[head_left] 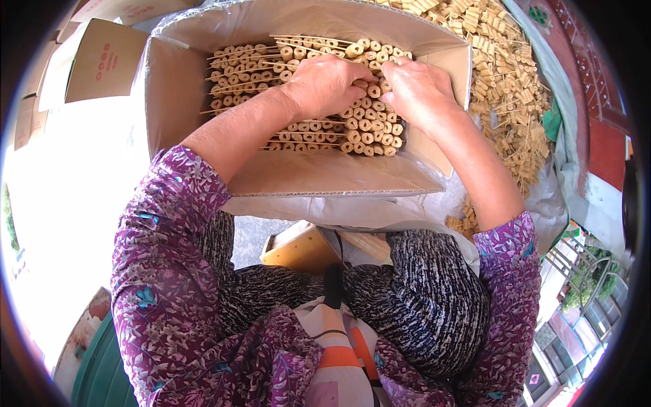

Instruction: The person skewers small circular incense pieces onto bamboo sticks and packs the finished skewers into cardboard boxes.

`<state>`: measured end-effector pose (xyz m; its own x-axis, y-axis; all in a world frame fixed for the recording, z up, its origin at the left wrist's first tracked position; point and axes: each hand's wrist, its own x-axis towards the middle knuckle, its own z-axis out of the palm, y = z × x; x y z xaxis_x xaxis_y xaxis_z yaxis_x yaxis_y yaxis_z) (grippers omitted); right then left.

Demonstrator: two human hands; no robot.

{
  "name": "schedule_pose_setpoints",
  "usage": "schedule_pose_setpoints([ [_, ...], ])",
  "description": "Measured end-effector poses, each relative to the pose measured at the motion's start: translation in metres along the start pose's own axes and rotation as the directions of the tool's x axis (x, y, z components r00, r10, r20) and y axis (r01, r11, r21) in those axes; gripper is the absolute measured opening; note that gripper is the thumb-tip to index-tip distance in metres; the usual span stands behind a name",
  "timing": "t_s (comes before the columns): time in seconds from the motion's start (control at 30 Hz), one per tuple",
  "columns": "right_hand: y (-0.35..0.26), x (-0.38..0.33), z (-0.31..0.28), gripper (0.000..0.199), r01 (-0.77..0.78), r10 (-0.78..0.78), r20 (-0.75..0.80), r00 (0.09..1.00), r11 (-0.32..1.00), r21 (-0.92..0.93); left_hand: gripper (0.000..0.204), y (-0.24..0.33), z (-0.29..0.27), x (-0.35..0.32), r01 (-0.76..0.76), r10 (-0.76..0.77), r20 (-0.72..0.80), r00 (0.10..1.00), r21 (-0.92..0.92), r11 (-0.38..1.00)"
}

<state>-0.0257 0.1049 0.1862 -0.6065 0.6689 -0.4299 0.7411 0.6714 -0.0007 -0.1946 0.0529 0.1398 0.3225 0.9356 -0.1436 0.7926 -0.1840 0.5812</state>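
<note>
In front of me stands an open cardboard box (319, 175) lined with clear plastic. Stacked rows of tan, hollow rolls on thin sticks (371, 125) fill it, their round ends facing up and the sticks mostly pointing left. My left hand (329, 85) is inside the box with its fingers curled round skewered rolls near the middle of the stack. Just to its right, my right hand (420, 91) pinches rolls at the stack's right end. Both sets of fingertips are partly hidden among the rolls.
A large heap of loose skewered rolls (505, 95) lies on sheeting to the right of the box. Closed cardboard cartons (105, 61) stand at the far left. Between my knees and the box is a small wooden stool or crate (298, 247). A green bin-like object (105, 370) is at lower left.
</note>
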Motion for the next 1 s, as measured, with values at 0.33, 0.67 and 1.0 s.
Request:
schedule_pose_setpoints([
  [0.33,0.013,0.011,0.042,0.016,-0.029,0.03,-0.001,1.0,0.964,0.265,0.019,-0.013,-0.025,0.01,0.15,-0.138,-0.147,0.98,0.074,0.986],
  [0.67,0.001,-0.002,0.018,0.016,0.104,-0.108,-0.097,0.989,0.994,-0.046,0.016,-0.012,-0.006,0.0,0.009,0.017,-0.06,0.998,0.412,0.911],
  [1.0,0.009,-0.036,-0.011,0.01,0.151,-0.179,-0.349,0.92,0.983,-0.106,0.019,-0.011,-0.007,0.004,0.047,-0.034,-0.053,0.998,0.28,0.959],
])
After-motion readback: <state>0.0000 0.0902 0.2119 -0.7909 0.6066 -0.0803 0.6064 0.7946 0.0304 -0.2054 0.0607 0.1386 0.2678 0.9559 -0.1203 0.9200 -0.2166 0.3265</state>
